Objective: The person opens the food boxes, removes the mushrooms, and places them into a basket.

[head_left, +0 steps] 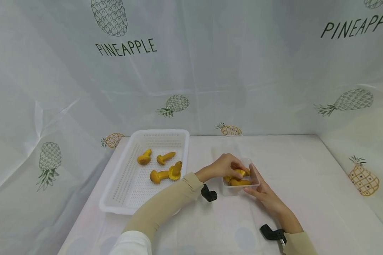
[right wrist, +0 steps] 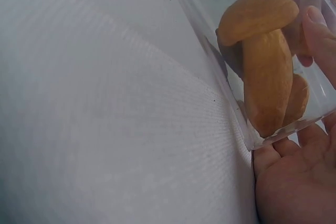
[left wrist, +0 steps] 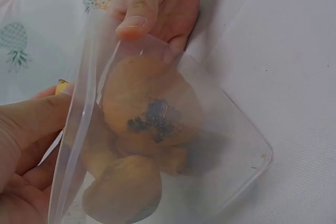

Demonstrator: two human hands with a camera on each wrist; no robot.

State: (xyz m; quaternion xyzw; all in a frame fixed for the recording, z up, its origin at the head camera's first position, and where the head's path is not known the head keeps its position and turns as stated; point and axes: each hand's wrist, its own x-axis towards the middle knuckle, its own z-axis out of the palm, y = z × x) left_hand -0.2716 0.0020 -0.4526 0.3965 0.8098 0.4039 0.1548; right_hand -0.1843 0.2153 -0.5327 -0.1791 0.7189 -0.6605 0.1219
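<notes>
From my station I see the left hand (head_left: 226, 167) pinching a yellow mushroom (head_left: 241, 173) inside the clear box (head_left: 231, 191), the right hand (head_left: 268, 199) holding its near right side between thumb and fingers. Boxed mushrooms (right wrist: 268, 72) look smooth—rounded ochre caps, one thick stem—and four basket mushrooms (head_left: 144, 158) lie left in the white basket (head_left: 159, 132).

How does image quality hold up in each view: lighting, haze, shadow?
Head view: soft, diffuse light, with pale highlights along creases in the white pineapple-print sheet; left wrist view: the clear plastic box veils the yellow-brown mushrooms behind its wall in milky haze; right wrist view: a bluish-grey cast, the white table covering darkening towards the lower-left corner.
</notes>
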